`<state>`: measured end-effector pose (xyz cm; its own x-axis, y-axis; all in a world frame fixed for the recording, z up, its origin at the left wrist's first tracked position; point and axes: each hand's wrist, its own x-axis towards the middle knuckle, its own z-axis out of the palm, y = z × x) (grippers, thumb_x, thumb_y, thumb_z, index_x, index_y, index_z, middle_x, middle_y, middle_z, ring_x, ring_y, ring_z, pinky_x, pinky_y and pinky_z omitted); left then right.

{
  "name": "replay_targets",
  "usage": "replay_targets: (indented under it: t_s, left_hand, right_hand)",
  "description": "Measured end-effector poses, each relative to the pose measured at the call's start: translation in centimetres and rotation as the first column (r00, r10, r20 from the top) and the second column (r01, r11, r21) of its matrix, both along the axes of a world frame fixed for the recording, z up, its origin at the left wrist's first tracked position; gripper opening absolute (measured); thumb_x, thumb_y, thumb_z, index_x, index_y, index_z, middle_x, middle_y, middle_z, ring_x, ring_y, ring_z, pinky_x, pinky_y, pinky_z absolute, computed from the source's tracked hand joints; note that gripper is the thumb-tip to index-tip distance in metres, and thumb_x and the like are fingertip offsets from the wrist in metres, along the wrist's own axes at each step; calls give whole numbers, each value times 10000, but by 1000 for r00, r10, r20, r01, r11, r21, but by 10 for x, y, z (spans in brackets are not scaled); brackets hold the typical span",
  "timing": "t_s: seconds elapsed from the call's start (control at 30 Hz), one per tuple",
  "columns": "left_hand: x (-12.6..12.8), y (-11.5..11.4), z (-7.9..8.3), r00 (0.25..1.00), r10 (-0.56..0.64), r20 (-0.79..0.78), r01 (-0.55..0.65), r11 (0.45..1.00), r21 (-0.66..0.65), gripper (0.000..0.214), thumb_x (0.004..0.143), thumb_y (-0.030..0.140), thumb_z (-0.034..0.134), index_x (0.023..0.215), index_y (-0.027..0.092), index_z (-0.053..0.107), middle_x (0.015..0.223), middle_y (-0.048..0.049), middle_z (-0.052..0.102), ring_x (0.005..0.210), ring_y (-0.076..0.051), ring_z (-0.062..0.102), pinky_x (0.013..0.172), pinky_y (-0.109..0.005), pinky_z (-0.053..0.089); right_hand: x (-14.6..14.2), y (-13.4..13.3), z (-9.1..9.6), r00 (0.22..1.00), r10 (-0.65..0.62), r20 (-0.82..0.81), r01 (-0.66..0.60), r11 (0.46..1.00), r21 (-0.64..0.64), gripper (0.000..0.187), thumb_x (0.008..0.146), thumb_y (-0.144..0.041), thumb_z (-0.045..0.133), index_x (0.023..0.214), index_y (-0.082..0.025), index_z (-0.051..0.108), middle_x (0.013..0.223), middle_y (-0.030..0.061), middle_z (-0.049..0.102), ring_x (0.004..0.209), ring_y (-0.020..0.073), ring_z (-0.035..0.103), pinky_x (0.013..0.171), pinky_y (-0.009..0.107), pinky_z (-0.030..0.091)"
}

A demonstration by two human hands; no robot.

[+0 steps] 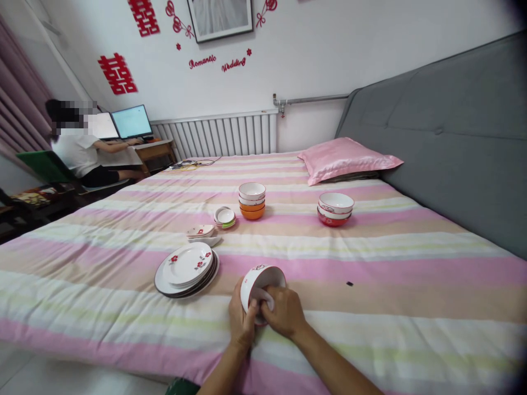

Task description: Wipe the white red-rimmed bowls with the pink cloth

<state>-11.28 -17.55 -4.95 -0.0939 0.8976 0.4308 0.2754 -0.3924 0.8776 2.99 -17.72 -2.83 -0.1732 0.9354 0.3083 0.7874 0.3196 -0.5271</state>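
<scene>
My left hand [242, 317] grips a white bowl [247, 282] with a red rim and a red pattern, tilted with its mouth toward my right. Inside the bowl, my right hand [285, 312] is closed on a white cloth [267, 298], or perhaps a tissue, pressed to the inner wall. Just left of the bowl lies a stack of plates [187, 269], the top one with red flowers. Beyond them are small square dishes [200, 231], a white spoon [212, 241] and a pile of little round dishes [224, 215].
A stack of white and orange bowls [252, 200] stands mid-bed, with white and red bowls [335, 208] to its right. A small black scrap [349, 283] lies on the striped sheet [411, 307]. Farther off are a pink pillow [346, 157], cables [193, 164] and a seated person [76, 151] at monitors.
</scene>
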Motion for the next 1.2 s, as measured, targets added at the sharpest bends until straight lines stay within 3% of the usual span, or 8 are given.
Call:
replay_targets:
  t_s: [0.27, 0.5, 0.77, 1.07, 1.2]
  left_hand:
    - [-2, 2, -7, 998, 21, 67, -21, 1000, -6, 567, 778, 500, 548, 1233, 161, 530, 1257, -165, 572, 1155, -335, 534, 1013, -488, 381]
    - [-5, 1, -9, 997, 72, 34, -72, 997, -10, 562, 765, 521, 560, 1186, 149, 573, 1098, -169, 651, 1164, -351, 535, 1001, -498, 400]
    - [-6, 0, -10, 998, 60, 12, -60, 998, -8, 561, 771, 533, 537, 1173, 145, 592, 1096, -169, 652, 1146, -348, 548, 1002, -492, 405]
    - [-4, 2, -4, 999, 41, 19, -41, 999, -25, 547, 767, 529, 540, 1162, 157, 601, 1116, -169, 643, 1152, -345, 537, 996, -495, 400]
    - [-5, 5, 1, 996, 69, 58, -66, 997, -49, 553, 746, 550, 558, 1127, 155, 623, 1085, -157, 664, 1108, -339, 568, 983, -483, 415]
  right_hand:
    - [-3, 2, 1, 999, 9, -42, -11, 998, -56, 145, 785, -271, 493, 796, -199, 618, 788, 43, 695, 743, 191, 630, 634, 258, 363]
    - [-4, 1, 8, 995, 27, -101, -37, 995, -91, 148, 772, -221, 493, 824, -198, 630, 830, 44, 705, 797, 204, 648, 687, 265, 401]
    - [-6, 0, 7, 994, 31, -109, -40, 996, -79, 140, 761, -206, 498, 817, -197, 626, 818, 40, 700, 797, 201, 647, 699, 264, 408]
    - [-8, 2, 1, 998, 1, -55, -3, 999, -35, 131, 763, -240, 503, 800, -190, 618, 770, 45, 687, 725, 190, 631, 642, 253, 393]
    - [-5, 2, 10, 989, 38, -144, -44, 998, -42, 144, 767, -227, 481, 759, -198, 622, 732, 29, 682, 683, 175, 624, 626, 247, 413]
